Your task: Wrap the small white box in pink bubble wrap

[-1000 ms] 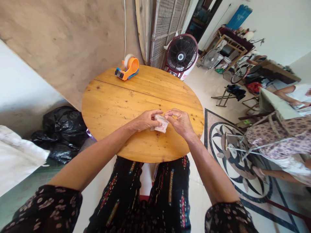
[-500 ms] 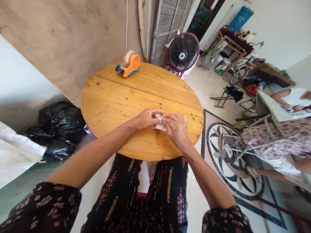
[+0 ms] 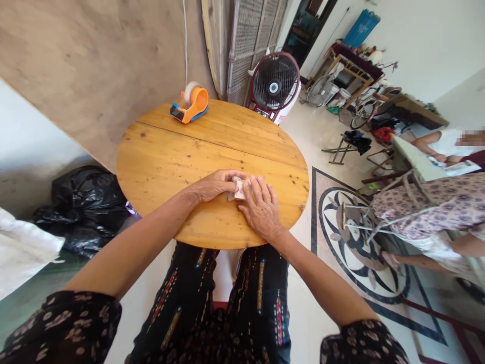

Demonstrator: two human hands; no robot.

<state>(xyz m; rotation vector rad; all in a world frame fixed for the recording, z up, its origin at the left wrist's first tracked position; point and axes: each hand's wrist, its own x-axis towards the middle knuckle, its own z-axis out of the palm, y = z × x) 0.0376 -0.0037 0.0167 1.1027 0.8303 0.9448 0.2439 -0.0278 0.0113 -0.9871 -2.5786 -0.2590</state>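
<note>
A small whitish packet with faint pinkish markings [image 3: 239, 190] rests on the round wooden table [image 3: 170, 167] between my two hands. My left hand [image 3: 216, 186] grips its left side, thumb on the near side and fingers curled behind. My right hand [image 3: 262, 208] lies palm down with its fingers stretched out, the fingertips touching the packet's right side. Part of the packet is hidden under the fingers, and its exact kind is too small to make out. An orange tape dispenser [image 3: 196, 103] with a roll of tape stands at the table's far left edge.
Behind the table stands a dark red and white fan [image 3: 275, 87]. Black plastic bags [image 3: 87, 194] lie on the left. To the right, people sit at a pale green table [image 3: 419, 159]; a folding stool [image 3: 343, 149] stands farther back.
My right hand has gone from pinching at the packet to lying flat with fingers spread against it. My left hand keeps its hold. The view has shifted slightly.
</note>
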